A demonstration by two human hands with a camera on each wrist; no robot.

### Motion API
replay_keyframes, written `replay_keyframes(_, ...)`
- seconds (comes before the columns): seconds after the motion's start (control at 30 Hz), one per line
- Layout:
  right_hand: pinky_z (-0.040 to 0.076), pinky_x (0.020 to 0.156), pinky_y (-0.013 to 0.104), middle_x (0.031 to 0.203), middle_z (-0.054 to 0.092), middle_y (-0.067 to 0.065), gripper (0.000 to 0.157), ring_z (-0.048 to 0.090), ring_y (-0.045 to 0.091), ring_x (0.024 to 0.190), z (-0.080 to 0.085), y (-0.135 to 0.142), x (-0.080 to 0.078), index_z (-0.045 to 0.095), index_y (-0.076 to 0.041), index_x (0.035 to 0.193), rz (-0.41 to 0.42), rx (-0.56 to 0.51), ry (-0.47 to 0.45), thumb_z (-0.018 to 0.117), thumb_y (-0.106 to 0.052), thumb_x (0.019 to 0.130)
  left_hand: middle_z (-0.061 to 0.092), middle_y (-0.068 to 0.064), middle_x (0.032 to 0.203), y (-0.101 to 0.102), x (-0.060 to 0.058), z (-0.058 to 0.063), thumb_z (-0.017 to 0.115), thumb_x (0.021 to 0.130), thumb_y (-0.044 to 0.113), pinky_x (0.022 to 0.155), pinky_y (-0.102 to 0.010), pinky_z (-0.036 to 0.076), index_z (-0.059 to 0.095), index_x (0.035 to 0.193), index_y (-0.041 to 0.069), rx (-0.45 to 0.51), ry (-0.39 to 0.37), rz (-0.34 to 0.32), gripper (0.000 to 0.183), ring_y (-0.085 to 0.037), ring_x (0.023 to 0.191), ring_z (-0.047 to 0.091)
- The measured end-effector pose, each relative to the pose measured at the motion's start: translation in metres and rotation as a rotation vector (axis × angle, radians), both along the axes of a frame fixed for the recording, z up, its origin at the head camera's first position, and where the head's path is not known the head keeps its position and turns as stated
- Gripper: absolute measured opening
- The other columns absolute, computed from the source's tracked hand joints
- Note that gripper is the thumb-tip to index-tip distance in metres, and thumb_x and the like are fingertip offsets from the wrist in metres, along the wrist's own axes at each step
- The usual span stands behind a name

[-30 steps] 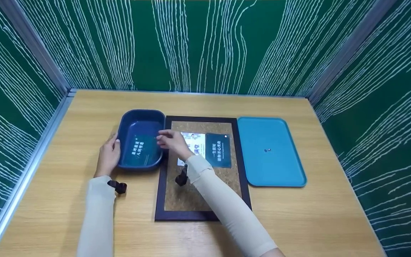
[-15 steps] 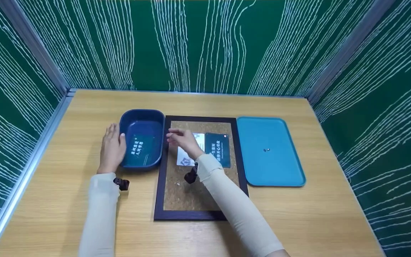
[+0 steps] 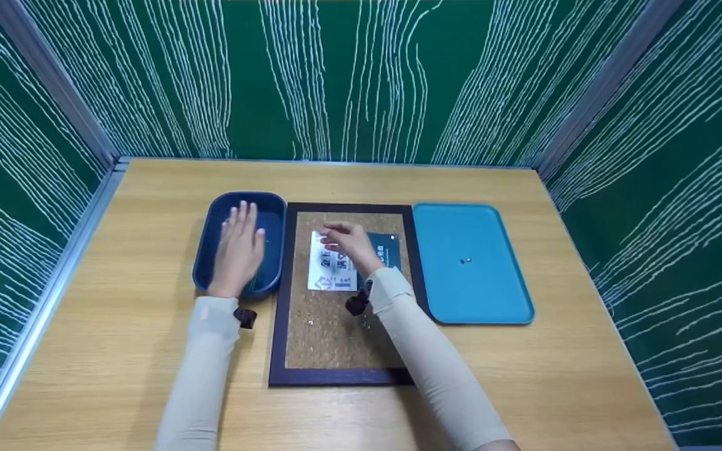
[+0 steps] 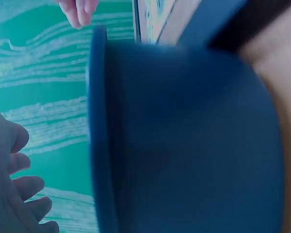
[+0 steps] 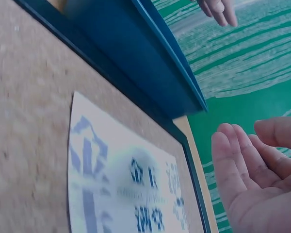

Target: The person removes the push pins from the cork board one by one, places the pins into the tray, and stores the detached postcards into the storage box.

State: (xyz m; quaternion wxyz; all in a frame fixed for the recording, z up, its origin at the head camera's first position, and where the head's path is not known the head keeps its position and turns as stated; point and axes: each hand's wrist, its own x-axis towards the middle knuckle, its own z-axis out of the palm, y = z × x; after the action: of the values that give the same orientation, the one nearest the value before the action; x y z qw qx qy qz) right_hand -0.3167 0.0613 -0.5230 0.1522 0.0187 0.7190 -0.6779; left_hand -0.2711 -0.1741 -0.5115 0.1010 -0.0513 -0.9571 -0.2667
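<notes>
My left hand is over the dark blue bin, fingers straight and holding nothing. It covers most of a dark green printed card inside the bin. My right hand hovers above the framed cork board, fingers loosely bent; in the right wrist view nothing shows between the thumb and fingers. Beneath it lies a white card with purple pattern and dark lettering. To that card's right is a dark green card, partly hidden by the hand and wrist.
Right of the board lies a light blue tray with tiny shiny pieces near its middle. A small clear piece sits on the lower cork. Green panels with white lines enclose the wooden table at back and sides.
My left hand has left the bin's left side and moved right, over the bin. My right hand has drawn back rightward from the bin's edge to above the cards.
</notes>
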Motion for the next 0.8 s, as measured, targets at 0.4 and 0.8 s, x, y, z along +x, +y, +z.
replay_keyframes(0.4,0.054,0.094,0.034,0.127,0.059,0.024,0.037,0.062,0.033,0.112,-0.009,0.042,-0.007,0.054,0.003,0.132,-0.052,-0.02,-0.022,0.052,-0.008,0.096,0.009,-0.01,0.162,0.054,-0.007,0.001,0.029,0.105,0.032,0.122,-0.048,0.005,0.015,0.155,0.011,-0.076,-0.013,-0.105,0.056,-0.029,0.15,0.004)
replay_keyframes(0.8,0.055,0.091,0.028,0.122,0.063,0.02,0.038,0.064,0.027,0.107,-0.02,0.077,-0.015,0.057,0.0,0.129,-0.151,0.005,-0.067,0.062,-0.013,0.093,0.01,-0.005,0.163,0.104,-0.01,-0.012,0.035,0.104,0.029,0.122,-0.044,0.009,0.015,0.155,0.015,-0.13,-0.02,-0.213,0.057,-0.025,0.15,0.006)
